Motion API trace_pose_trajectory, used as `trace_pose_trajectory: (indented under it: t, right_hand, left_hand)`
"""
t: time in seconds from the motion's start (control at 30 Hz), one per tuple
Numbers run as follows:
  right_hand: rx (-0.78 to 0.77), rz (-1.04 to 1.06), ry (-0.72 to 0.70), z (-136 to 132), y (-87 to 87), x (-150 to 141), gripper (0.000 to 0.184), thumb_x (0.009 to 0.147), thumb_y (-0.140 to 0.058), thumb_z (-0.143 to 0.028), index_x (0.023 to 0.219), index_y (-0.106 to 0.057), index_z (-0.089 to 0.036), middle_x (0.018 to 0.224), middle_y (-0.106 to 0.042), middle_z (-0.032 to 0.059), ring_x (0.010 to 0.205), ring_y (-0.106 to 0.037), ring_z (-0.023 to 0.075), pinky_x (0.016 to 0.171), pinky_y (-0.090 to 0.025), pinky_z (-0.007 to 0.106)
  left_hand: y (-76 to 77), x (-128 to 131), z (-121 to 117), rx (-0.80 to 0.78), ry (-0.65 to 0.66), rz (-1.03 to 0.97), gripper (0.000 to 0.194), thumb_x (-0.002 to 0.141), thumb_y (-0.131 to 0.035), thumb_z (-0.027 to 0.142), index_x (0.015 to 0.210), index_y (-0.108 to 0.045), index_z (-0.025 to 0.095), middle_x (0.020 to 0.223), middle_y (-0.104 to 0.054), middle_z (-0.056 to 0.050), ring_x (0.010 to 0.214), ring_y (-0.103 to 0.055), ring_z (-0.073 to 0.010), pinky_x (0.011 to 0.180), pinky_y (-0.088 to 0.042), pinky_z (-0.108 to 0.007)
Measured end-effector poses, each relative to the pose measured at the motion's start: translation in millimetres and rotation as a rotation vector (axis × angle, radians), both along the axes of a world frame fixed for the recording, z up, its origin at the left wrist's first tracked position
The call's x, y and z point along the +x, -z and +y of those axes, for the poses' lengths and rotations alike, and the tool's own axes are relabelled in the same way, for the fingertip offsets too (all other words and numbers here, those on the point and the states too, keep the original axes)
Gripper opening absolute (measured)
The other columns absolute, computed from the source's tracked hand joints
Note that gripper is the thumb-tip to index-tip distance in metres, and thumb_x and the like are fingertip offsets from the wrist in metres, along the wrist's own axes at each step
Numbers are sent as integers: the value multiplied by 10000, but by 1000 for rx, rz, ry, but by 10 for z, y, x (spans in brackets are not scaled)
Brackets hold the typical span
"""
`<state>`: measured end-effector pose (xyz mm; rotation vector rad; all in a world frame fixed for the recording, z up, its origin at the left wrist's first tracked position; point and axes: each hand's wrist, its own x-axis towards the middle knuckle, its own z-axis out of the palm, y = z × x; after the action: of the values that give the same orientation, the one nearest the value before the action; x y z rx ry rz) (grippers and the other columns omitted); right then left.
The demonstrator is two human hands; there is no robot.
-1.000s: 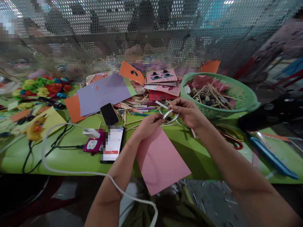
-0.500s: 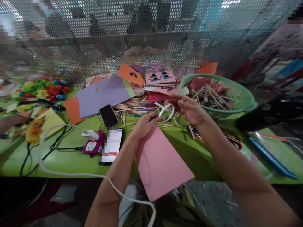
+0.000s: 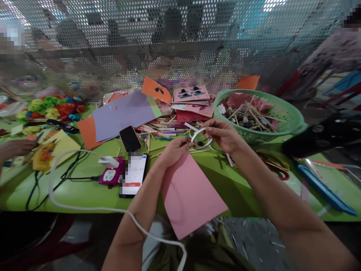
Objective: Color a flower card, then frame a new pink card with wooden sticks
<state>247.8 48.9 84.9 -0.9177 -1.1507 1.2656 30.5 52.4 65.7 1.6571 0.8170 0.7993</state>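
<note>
A sheet of pink paper hangs from my left hand, its lower corner past the table's front edge. The left fingers and thumb are closed on its top corner. The same fingertips also meet a thin white strip, curled into a loop. My right hand pinches the right side of this loop between thumb and fingers. Whether the strip is tape or paper, I cannot tell. Just behind the hands lie thin wooden sticks and several pens.
A green basket holds sticks and stones at the right. Red-handled scissors lie near my right forearm. To the left are a dark phone, a lit phone and a purple socket. A white cable crosses my left arm. Another person's hand works far left.
My right hand has come down and closer to my left hand, and now pinches the white loop. The pink paper has shifted only slightly.
</note>
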Motion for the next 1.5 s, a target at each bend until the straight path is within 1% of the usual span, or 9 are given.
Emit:
trace_pose_trajectory:
  t: [0.33,0.53,0.67,0.8,0.9,1.07,1.17,1.3,1.5]
  right_hand:
    - [-21,44,94,57,86,2,439,573,-984,-547,750,-705,-258,740,-695,-24,565,-536,113,529,-473,277]
    - [-33,90,72,54,88,12,456,585,-988,-554,818,-700,-290,855,-751,-24,603,-557,127,561,-489,299]
    - [17,57,159,41,7,44,444,540,-1005,-541,773,-726,-286,804,-746,-16,548,-473,113,502,-423,287]
    - [116,-65,301,28,-107,164,394,552,-998,-505,756,-746,-282,759,-727,1,593,-525,144,522,-430,303]
    - [173,-103,350,19,-159,272,334,592,-984,-446,765,-763,-266,751,-726,13,602,-517,140,518,-357,299]
    - [216,-141,398,5,-182,394,266,652,-977,-390,773,-775,-267,724,-712,33,578,-446,142,512,-295,331]
    - [189,-151,349,-15,-198,403,300,639,-1004,-407,766,-763,-280,696,-686,22,548,-408,128,487,-329,327]
    - [91,-161,190,-79,-189,234,374,573,-1024,-457,747,-749,-273,656,-646,-17,517,-433,104,451,-379,290]
    - [17,-240,36,-144,-32,-170,386,565,-1001,-519,720,-766,-255,723,-690,-3,700,-598,159,656,-525,310]
  left_hand:
    - [-9,2,-7,26,-6,50,391,897,-696,557,834,-714,172,806,-637,-18,829,-545,-187,814,-439,-298]
    - [35,9,32,-10,-83,14,273,902,-684,444,915,-717,174,818,-659,-8,814,-567,-177,811,-434,-290]
    - [81,-16,95,-40,-298,92,198,901,-699,360,980,-718,180,693,-588,27,675,-512,-161,689,-383,-279]
    - [122,-68,145,-7,-610,100,172,965,-654,346,871,-636,203,746,-614,11,749,-567,-173,728,-397,-277]
    - [141,-84,175,-44,-722,98,224,1004,-605,353,828,-559,223,777,-617,4,797,-584,-183,769,-405,-288]
    - [166,-82,199,-228,-640,73,110,818,-660,140,816,-581,216,717,-569,36,766,-560,-166,749,-412,-277]
    - [174,-92,183,-286,-530,12,214,676,-687,87,862,-651,187,678,-554,53,692,-526,-143,688,-402,-260]
    - [175,-83,164,-313,-443,-176,315,657,-781,127,960,-701,164,762,-668,19,725,-594,-134,705,-454,-250]
    - [185,-11,116,-301,-385,-245,308,714,-900,341,885,-721,157,788,-731,-22,773,-659,-152,742,-515,-270]
